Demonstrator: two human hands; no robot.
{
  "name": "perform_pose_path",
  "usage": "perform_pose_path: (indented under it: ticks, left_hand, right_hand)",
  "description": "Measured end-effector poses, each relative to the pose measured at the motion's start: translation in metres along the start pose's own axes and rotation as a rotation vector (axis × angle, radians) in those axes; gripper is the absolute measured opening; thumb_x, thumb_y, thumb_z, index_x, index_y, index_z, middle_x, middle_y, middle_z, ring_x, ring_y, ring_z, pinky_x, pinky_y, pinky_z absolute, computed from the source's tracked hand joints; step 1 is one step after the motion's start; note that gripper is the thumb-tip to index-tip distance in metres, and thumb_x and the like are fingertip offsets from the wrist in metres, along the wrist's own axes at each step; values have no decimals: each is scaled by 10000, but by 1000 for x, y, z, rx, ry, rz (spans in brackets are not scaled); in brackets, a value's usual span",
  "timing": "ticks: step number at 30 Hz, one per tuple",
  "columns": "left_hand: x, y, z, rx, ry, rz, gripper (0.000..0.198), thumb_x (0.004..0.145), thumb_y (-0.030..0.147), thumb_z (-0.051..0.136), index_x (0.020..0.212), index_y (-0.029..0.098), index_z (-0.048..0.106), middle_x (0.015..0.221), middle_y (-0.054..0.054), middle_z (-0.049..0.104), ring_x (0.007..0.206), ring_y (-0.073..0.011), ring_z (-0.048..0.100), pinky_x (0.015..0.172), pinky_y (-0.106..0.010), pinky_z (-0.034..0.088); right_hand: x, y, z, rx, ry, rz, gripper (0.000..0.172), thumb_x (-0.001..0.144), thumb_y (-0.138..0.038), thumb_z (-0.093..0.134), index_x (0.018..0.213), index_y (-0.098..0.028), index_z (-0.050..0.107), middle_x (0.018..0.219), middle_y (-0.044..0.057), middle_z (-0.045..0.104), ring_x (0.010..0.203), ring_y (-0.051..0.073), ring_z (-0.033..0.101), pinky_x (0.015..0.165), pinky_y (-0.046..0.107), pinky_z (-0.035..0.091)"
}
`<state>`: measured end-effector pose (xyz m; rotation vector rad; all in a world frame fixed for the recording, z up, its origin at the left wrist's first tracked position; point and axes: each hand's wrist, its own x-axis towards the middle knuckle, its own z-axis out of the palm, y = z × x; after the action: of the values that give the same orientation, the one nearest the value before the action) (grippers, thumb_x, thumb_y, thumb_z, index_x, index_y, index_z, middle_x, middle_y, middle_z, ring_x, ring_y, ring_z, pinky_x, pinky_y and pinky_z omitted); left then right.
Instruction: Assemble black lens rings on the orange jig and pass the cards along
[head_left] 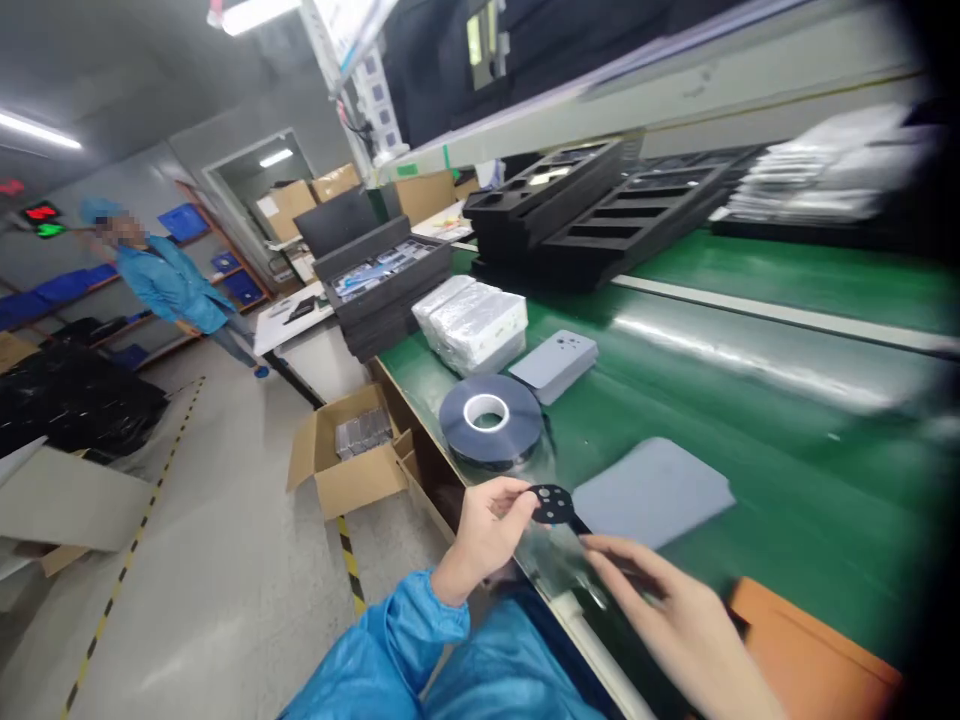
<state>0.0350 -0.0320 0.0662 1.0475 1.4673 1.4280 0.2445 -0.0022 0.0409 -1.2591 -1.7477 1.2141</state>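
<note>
My left hand (487,525) pinches a black round piece with several holes (553,504) between thumb and fingers, above the near edge of the green work surface. A strip of clear film (559,555) hangs below the piece. My right hand (660,610) has its fingertips together at the film's right edge; its thumb is mostly hidden. Just beyond the hands lies a roll of dark tape (491,420) with a white core. Flat grey phone-back-shaped sheets (656,490) rest to the right of the black piece.
A stack of grey phone-shaped panels (559,362) and a plastic-wrapped bundle (476,322) stand behind the roll. Black foam trays (547,210) are stacked farther back. An orange object (814,650) lies at right. An open carton (360,450) sits at left. A co-worker (176,280) stands beyond.
</note>
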Motion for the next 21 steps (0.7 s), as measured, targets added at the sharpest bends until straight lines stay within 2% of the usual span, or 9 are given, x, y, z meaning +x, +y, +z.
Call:
perform_pose_path:
  ticks: [4,7,9,15,19,21]
  left_hand:
    - [-16,7,26,12,-125,-81,473,799,609,800,923,154,766,817,-95,800,614,-184,742,544,-264,572]
    - [-24,4,42,58,-254,-125,401,832,547,786,928,157,770,805,-76,801,620,-171,743,570,-253,590]
    - [-27,-2,53,99,-350,-143,367,853,516,772,936,159,774,810,-66,803,614,-167,743,582,-253,597]
    - [-41,-19,82,128,-504,-182,327,874,474,754,946,157,778,817,-54,803,599,-152,724,572,-245,596]
    - [-46,-24,95,122,-587,-213,335,863,485,769,944,159,767,809,-52,792,593,-151,711,559,-248,583]
    - [-45,-28,100,110,-619,-205,335,892,483,746,983,161,760,777,-42,767,575,-139,687,556,-243,560]
  right_hand:
    - [-28,-23,-38,205,155,145,464,819,-629,733,1012,-222,843,1012,130,839,917,300,826,869,384,686]
    - [-49,-24,-54,344,194,188,455,808,-593,794,1013,-190,845,954,129,838,855,276,823,877,401,685]
    - [-61,-14,-55,411,248,232,435,799,-565,816,998,-179,847,963,116,839,854,262,820,865,398,687]
    - [-90,22,-48,456,376,332,318,780,-434,836,969,-178,853,948,83,840,810,208,796,799,344,680]
    - [-100,31,-51,413,404,335,285,801,-387,794,974,-166,844,918,81,828,751,179,755,739,320,656]
    - [-103,36,-56,347,463,333,282,810,-362,773,1000,-164,839,884,79,814,714,167,721,693,307,628]
